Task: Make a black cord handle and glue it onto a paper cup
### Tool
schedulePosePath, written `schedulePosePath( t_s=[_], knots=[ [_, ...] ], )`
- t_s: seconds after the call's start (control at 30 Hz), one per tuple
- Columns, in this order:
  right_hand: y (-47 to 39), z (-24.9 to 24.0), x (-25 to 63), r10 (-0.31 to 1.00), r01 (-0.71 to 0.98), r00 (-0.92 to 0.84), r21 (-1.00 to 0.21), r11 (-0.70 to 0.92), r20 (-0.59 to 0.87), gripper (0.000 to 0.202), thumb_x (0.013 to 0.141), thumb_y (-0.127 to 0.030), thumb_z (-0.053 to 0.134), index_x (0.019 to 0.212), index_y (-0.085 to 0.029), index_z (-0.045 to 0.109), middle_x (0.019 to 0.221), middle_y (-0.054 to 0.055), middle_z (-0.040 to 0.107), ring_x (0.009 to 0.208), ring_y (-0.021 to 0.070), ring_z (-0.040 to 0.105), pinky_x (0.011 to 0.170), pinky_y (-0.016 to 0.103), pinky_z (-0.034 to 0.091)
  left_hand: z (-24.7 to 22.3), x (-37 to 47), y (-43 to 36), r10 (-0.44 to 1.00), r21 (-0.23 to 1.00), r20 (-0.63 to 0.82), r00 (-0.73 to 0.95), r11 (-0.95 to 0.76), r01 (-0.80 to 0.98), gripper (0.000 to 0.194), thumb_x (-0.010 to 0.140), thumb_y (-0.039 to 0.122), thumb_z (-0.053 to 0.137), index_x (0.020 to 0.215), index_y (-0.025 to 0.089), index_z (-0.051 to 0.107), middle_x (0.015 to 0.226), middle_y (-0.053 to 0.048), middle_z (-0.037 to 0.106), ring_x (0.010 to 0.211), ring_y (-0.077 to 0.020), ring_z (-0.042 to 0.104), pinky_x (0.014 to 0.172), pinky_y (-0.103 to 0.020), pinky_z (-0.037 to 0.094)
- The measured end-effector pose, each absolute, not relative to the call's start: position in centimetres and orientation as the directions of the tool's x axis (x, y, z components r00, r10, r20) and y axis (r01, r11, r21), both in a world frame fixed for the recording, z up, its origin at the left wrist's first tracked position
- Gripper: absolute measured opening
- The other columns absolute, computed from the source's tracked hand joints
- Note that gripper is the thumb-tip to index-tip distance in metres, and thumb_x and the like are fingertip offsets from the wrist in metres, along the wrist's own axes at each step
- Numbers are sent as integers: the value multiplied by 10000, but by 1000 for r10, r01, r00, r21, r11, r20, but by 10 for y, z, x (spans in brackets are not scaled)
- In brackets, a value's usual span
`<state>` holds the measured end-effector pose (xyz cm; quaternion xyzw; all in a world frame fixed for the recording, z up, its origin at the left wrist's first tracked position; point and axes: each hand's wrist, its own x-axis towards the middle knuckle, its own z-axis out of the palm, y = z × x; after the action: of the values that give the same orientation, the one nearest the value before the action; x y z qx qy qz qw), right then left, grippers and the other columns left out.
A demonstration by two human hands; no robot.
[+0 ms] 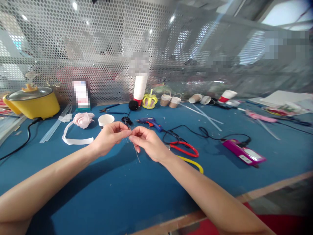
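Over the middle of the blue table my left hand [112,136] and my right hand [148,141] meet at their fingertips, both in a pinch. Between them they hold a thin strand [138,156], its loose end hanging below my right fingers. Whether it is thread or wire I cannot tell. Just beyond the fingertips is a small black tangled piece [126,120]; my fingers partly cover its lower end. A white paper cup [106,119] stands behind my left hand. A blue glue gun [150,122] lies behind my right hand, and red-and-yellow-handled scissors [187,149] lie beside my right wrist.
A yellow electric pot [36,103] stands at left, near a pink fabric rose [83,120] and white ribbon [78,141]. Pliers [112,109], a black ball [133,105], a yellow crown [149,101] and small baskets [170,100] line the back. A purple power strip [243,152] lies right.
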<state>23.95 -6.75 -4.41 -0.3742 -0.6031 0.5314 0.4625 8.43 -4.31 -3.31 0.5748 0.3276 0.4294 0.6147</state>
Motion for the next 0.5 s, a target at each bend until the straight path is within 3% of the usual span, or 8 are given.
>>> schedulePosePath(
  t_s=[0.13, 0.37, 0.5],
  knots=[
    [-69, -42, 241, 944, 52, -281, -979, 197, 175, 168, 734, -267, 629, 715, -162, 499, 550, -71, 474, 429, 39, 445, 434, 192, 367, -34, 83, -43, 897, 986, 84, 434, -12, -167, 182, 673, 228, 672, 625, 121, 532, 537, 51, 468, 420, -10, 317, 398, -183, 187],
    [-68, -39, 245, 858, -192, -511, -980, -55, 52, 182, 711, -295, 647, 755, -149, 548, 626, -27, 553, 473, 52, 480, 401, 181, 370, -33, 80, -41, 820, 961, 68, 568, 99, -257, 186, 641, 250, 703, 632, 129, 561, 622, 12, 536, 438, -25, 354, 416, -204, 175],
    [-68, -41, 244, 903, -136, -414, -989, 61, 113, 155, 725, -273, 638, 739, -153, 541, 608, -40, 549, 435, 40, 463, 396, 178, 365, -32, 82, -41, 857, 965, 75, 510, 66, -253, 181, 635, 250, 707, 632, 125, 577, 599, 20, 539, 415, -9, 323, 401, -196, 172]
  ],
)
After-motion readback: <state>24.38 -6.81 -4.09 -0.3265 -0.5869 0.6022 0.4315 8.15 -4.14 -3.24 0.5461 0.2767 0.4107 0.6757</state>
